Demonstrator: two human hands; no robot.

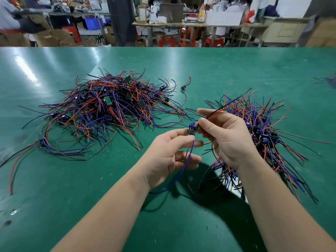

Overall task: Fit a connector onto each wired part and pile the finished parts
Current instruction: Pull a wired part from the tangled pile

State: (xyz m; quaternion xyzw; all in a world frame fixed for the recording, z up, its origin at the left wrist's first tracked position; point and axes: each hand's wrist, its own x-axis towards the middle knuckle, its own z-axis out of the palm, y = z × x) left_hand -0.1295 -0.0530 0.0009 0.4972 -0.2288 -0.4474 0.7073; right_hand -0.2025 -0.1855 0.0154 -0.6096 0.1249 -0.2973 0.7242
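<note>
Both hands (169, 153) (225, 139) on wired part (191, 132)

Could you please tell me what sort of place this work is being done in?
Most likely an electronics assembly workshop: a green-matted workbench carries a large heap and a smaller heap of red-, blue- and black-wired circuit boards, and cluttered tables, cardboard boxes and red plastic stools stand behind it.
</note>
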